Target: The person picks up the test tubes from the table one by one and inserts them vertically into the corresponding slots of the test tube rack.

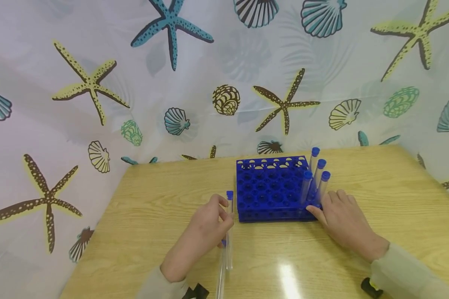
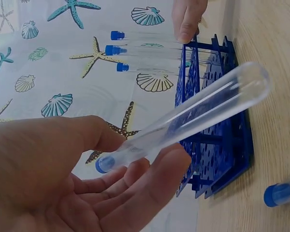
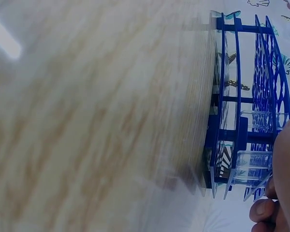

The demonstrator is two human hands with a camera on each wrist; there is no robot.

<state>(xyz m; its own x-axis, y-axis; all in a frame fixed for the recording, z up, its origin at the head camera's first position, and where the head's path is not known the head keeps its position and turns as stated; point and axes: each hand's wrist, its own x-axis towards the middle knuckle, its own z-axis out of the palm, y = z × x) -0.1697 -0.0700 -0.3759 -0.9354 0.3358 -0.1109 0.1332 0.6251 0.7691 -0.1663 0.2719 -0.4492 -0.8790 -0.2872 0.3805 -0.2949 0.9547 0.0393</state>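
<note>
My left hand (image 1: 205, 226) pinches a clear test tube (image 1: 229, 249) with a blue cap near its capped end. In the head view this tube stands upright, just left of the blue test tube rack (image 1: 277, 214); the left wrist view shows its rounded end (image 2: 253, 84) pointing away from the palm. My right hand (image 1: 340, 214) grips the rack's front right corner, thumb on the front edge and fingers round the right side. Several blue-capped test tubes (image 1: 321, 187) stand in the rack's right end. Beneath the left hand another capped tube (image 1: 220, 278) lies on the table.
The wooden table (image 1: 153, 199) bears the rack near its back edge. A cloth (image 1: 194, 95) printed with starfish and shells hangs behind and to the sides. Dark devices sit at the left wrist (image 1: 196, 292) and the right wrist (image 1: 371, 287).
</note>
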